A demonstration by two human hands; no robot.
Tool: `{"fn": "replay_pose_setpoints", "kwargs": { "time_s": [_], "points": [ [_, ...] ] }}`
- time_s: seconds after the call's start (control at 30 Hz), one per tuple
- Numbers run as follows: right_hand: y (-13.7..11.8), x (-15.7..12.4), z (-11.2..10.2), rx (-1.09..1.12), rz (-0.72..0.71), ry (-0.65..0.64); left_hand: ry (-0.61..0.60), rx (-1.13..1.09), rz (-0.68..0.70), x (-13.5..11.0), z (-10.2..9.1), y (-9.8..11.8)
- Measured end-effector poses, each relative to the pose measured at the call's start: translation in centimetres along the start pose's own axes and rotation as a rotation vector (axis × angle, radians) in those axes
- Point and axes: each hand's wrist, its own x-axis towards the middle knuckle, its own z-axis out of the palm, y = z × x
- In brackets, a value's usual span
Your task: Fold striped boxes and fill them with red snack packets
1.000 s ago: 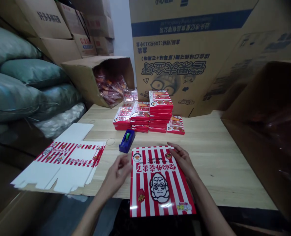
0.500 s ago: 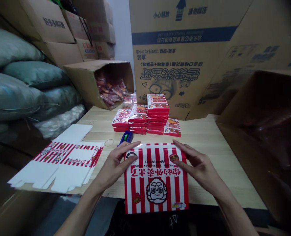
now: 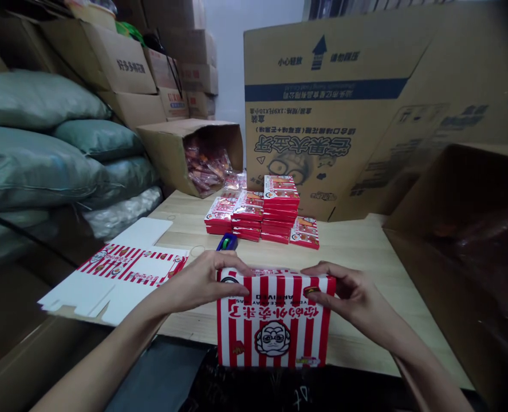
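A red-and-white striped carton with a printed cartoon face is held upright at the table's front edge, its lettering upside down to me. My left hand grips its upper left corner, thumb on the front panel and fingers over the top edge. At the upper right corner my right hand pinches it the same way. Just behind my left hand lies a blue tape dispenser. Beyond it stand stacks of small red-and-white boxes. The carton's back and underside are hidden.
Flat unfolded cartons lie on the table's left. An open cardboard box of wrapped packets stands at the back left, near stuffed sacks. A tall cardboard box backs the table; another open box borders its right.
The carton has tipped so that its top edge and a strip of its far side now show. Both hands keep hold at its upper corners. My view has tilted up and left.
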Motion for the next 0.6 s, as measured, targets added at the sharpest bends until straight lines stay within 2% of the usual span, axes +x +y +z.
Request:
{"fn": "replay_pose_setpoints", "kwargs": {
  "time_s": [0.13, 0.33, 0.5, 0.6],
  "points": [
    [0.2, 0.1, 0.2, -0.063, -0.094, 0.037, -0.013, 0.063, 0.038, -0.4, 0.3, -0.1],
    [0.9, 0.8, 0.4, -0.103, -0.166, 0.051, 0.112, -0.126, -0.086, -0.3, 1.5, -3.3],
    [3.2, 2.5, 0.5, 0.009, -0.071, 0.019, 0.191, -0.157, -0.142, 0.8, 2.9, -6.4],
    [4.6, 2.8, 0.5, 0.123, 0.02, -0.007, 0.185, -0.154, -0.167, 1.0, 3.2, -7.1]
  ]
}}
